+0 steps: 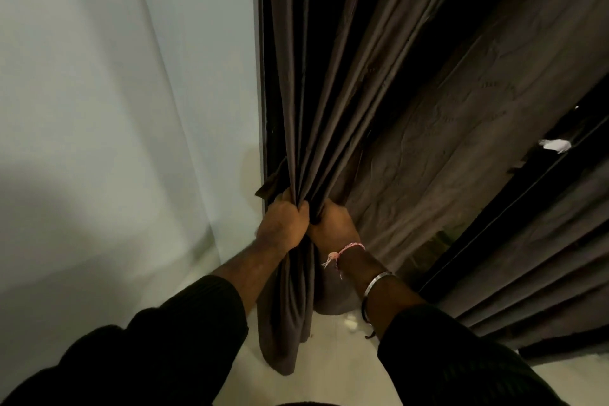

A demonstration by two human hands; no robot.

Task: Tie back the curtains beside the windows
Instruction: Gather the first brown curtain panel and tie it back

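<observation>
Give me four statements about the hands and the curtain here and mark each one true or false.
1. Both hands grip the dark brown curtain. True.
2. The left hand hangs free at the person's side. False: it clutches the gathered folds next to the right hand.
3. A metal bangle sits on the right wrist. True.
4. A tieback already circles the curtain. False: no tieback shows; only the hands hold the bunch.

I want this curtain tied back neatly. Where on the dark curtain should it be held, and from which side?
Grip the dark curtain at its gathered neck, where the pleats converge, coming from the room side, as the left hand and right hand do, fingers wrapped round the bunch.
</observation>
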